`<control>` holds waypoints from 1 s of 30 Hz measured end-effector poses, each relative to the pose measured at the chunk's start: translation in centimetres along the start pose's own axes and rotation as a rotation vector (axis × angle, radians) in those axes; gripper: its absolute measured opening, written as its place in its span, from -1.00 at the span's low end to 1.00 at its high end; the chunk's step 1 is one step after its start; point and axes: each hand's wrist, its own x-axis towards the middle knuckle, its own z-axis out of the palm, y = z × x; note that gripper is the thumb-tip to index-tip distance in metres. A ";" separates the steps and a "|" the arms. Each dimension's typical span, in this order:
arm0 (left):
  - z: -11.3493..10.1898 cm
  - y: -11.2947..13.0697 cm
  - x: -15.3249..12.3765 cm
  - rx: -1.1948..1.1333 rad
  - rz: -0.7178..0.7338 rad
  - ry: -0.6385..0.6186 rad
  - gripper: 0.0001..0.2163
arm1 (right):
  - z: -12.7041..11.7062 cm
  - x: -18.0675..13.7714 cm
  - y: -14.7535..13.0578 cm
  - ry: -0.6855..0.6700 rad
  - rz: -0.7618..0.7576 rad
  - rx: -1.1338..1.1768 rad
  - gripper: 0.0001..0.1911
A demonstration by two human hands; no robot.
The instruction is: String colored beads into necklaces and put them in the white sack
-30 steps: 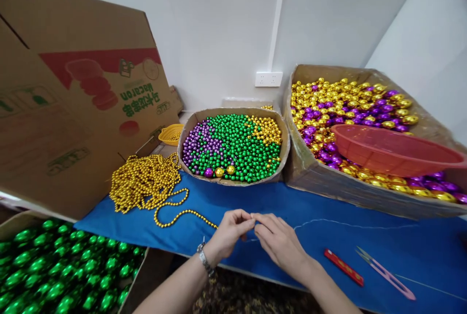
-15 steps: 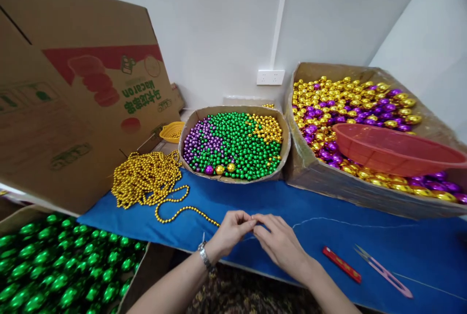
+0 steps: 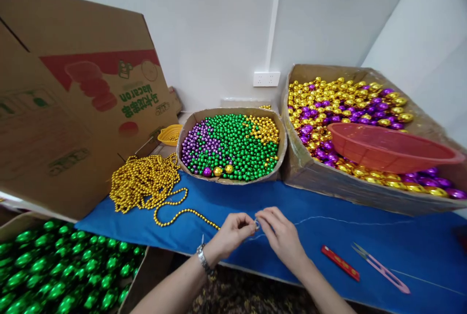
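Above the blue cloth, my left hand [image 3: 235,231] is pinched at its fingertips, with a small loop of thin white string [image 3: 257,225] showing there. The fingers of my right hand [image 3: 280,232] close on the same string from the other side. A gold bead chain [image 3: 193,210] runs from a pile of gold bead strands [image 3: 144,182] up to my left hand, where its end is hidden. More string trails off to the right across the cloth. Pink-handled snips [image 3: 383,269] and a red flat piece with gold marks [image 3: 340,262] lie right of my right hand.
Behind my hands stands a box of green, purple and gold beads [image 3: 281,160]. A bigger carton [image 3: 321,182] on the right holds gold and purple beads and a red basket [image 3: 386,151]. Large green beads [image 3: 69,270] fill a low box at left, below a tall cardboard box [image 3: 83,158].
My fingertips have parted slightly, and a small loop of string now shows between them. The view has shifted a little; the bead pile and boxes stay as they were.
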 end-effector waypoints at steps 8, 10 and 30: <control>0.3 -0.5 0.1 0.208 0.204 0.119 -0.75 | 0.8 -1.3 -0.7 0.192 -0.148 -0.216 -0.72; 0.3 -0.4 -0.1 0.359 0.294 0.111 -0.77 | 0.9 -1.2 -0.8 0.164 -0.078 -0.126 -0.73; -2.2 0.3 0.4 0.753 0.392 -0.067 -0.80 | -2.4 1.4 -2.9 0.396 0.281 0.964 -0.88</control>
